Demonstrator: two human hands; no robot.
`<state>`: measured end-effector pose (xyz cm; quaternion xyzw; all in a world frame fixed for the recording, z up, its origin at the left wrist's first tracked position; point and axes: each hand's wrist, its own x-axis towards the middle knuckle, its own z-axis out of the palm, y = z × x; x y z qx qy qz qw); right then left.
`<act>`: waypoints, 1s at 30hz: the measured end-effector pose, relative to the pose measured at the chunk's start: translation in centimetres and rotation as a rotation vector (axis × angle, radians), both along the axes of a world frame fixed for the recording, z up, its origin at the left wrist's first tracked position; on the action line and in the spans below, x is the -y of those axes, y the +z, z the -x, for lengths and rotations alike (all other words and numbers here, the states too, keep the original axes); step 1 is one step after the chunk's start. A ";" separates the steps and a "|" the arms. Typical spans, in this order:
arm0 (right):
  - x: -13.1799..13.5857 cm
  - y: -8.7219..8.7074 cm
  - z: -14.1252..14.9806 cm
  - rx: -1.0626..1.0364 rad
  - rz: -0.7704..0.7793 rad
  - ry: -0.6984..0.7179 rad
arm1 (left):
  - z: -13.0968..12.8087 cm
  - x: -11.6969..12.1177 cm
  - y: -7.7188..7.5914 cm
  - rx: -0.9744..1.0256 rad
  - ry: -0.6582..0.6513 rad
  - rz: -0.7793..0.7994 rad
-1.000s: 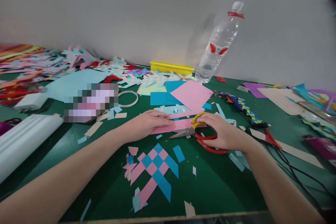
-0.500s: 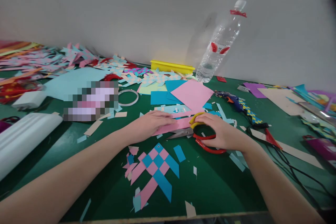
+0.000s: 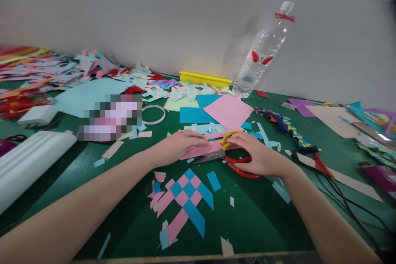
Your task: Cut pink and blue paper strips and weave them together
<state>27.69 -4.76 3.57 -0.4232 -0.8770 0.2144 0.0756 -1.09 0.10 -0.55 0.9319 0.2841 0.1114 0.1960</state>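
My left hand (image 3: 181, 147) holds a pink paper strip (image 3: 194, 152) down on the table, fingers together over its left part. The thumb is mostly hidden. My right hand (image 3: 253, 150) is shut on a pair of scissors (image 3: 236, 159) with one yellow and one red handle loop. Its fingertips are also close to the strip's right end. The blades point left along the strip's near edge. Closer to me lies a woven paper fish (image 3: 186, 192) in pink and blue. Beyond my hands are a pink paper square (image 3: 229, 109) and blue paper sheets (image 3: 192, 115).
A clear plastic bottle (image 3: 260, 55) leans against the wall behind a yellow tray (image 3: 204, 79). Paper scraps litter the green table (image 3: 256, 222). At left are a tape ring (image 3: 154, 114) and a white plug (image 3: 37, 115); black cables (image 3: 343, 202) run along the right.
My right hand and the scissors have shifted slightly left along the strip. My left hand stays on the strip. The whole view has moved a little.
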 end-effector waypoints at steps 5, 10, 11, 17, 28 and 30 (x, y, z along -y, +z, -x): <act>-0.1 -0.2 -0.3 -0.014 0.006 0.010 | 0.0 -0.1 -0.2 0.010 -0.011 -0.017; -0.1 -0.2 0.4 -0.016 0.014 0.001 | 0.0 -0.1 -0.2 0.016 -0.005 -0.011; -0.1 -0.2 0.6 -0.014 0.010 -0.001 | 0.1 -0.1 -0.2 0.022 -0.011 -0.012; 0.0 -0.3 0.8 0.002 0.028 -0.007 | 0.1 0.1 0.2 -0.001 0.001 0.003; 0.2 -0.4 1.6 -0.015 0.007 0.012 | 0.1 0.0 0.0 0.005 -0.003 0.009; 0.3 -0.4 1.6 -0.013 0.004 0.017 | 0.2 0.0 0.0 0.002 0.010 0.009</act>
